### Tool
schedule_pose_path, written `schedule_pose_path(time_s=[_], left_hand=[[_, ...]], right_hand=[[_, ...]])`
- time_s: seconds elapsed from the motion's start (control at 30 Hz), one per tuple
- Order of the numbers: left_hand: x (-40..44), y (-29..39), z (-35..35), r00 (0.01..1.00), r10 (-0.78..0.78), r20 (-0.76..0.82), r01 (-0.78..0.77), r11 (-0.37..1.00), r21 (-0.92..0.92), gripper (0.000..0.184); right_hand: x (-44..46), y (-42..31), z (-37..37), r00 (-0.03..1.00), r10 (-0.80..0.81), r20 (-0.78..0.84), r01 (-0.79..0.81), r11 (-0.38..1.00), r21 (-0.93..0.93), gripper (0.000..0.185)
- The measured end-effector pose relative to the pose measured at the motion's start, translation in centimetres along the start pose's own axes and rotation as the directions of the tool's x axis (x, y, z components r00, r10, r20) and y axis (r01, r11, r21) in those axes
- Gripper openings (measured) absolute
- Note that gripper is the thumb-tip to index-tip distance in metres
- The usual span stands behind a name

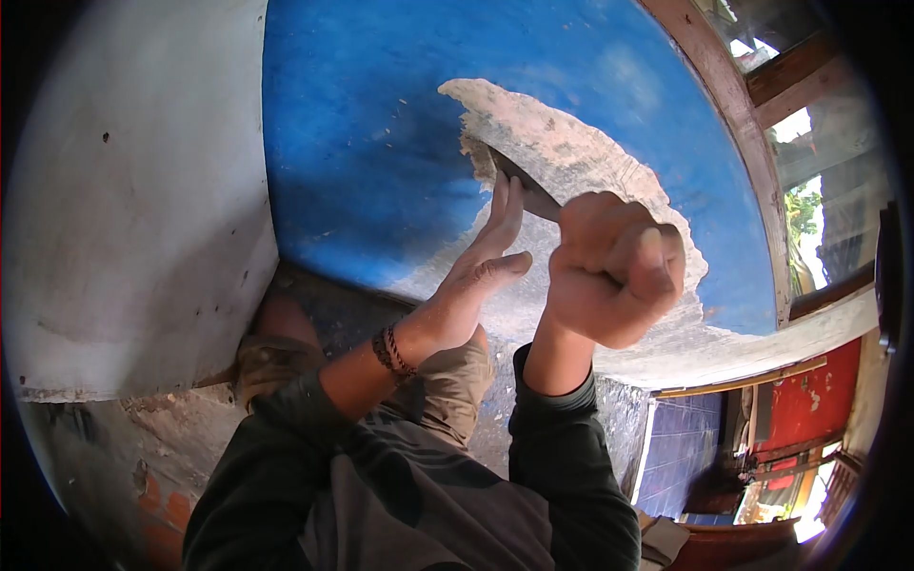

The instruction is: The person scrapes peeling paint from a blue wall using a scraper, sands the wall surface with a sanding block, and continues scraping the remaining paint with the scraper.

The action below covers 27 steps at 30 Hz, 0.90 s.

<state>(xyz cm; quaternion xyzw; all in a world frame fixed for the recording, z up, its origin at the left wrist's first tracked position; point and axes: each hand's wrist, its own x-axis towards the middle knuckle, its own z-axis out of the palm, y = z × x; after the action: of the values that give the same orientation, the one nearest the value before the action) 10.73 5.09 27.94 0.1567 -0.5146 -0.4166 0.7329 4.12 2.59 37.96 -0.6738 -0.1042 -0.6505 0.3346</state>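
Observation:
My right hand (617, 266) is closed in a fist around the handle of a scraper (529, 189); the fist hides the handle. The scraper's dark flat blade points up and left, its tip at the ragged edge of the blue paint on the wall (362, 124). With fingers stretched out and thumb apart, my left hand (481, 271) rests its fingertips against the blade near the tip. Around the blade lies a bare, pale patch (562, 143) where the blue coat is gone.
A white wall panel (143, 190) meets the blue wall at a corner on the left. A wooden window frame (733, 124) borders it on the right. My bent knees (447, 390) are close below the wall. A red surface (809, 400) and blue tiles (678, 447) show at lower right.

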Motion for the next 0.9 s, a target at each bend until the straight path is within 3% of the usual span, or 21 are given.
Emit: schedule_pose_path(time_s=[0.5,0.6,0.67,0.7,0.73,0.8,0.9], left_hand=[[0.1,1.3,0.3,0.999,-0.052,0.012,0.051,0.995,0.083,0.075],[-0.2,0.8,0.2,0.997,-0.053,-0.064,0.056,0.997,0.051,0.075],[-0.5,1.0,-0.2,0.997,-0.071,-0.004,0.071,0.996,0.061,0.076],[-0.3,1.1,-0.4,0.998,-0.065,-0.007,0.065,0.996,0.067,0.076],[-0.1,1.1,-0.4,0.997,-0.072,-0.012,0.073,0.992,0.104,0.075],[-0.3,0.9,-0.1,0.996,-0.090,-0.006,0.090,0.987,0.135,0.074],[-0.5,1.0,-0.1,0.995,-0.096,-0.029,0.098,0.991,0.096,0.074]], right_hand=[[-0.3,1.0,-0.5,0.992,-0.013,-0.129,0.028,0.993,0.116,0.020],[-0.4,1.2,-0.4,0.993,-0.034,-0.109,0.040,0.998,0.045,0.021],[-0.4,1.1,-0.8,0.982,-0.011,-0.189,0.063,0.961,0.271,0.023],[0.0,0.4,-0.8,0.981,-0.021,-0.193,0.049,0.989,0.143,0.025],[0.1,0.4,-0.3,0.982,-0.019,-0.190,0.048,0.988,0.148,0.025],[-0.2,0.3,0.5,0.971,0.087,-0.223,-0.123,0.980,-0.155,0.032],[0.0,-0.3,-0.1,0.957,0.081,-0.279,-0.120,0.985,-0.124,0.032]])
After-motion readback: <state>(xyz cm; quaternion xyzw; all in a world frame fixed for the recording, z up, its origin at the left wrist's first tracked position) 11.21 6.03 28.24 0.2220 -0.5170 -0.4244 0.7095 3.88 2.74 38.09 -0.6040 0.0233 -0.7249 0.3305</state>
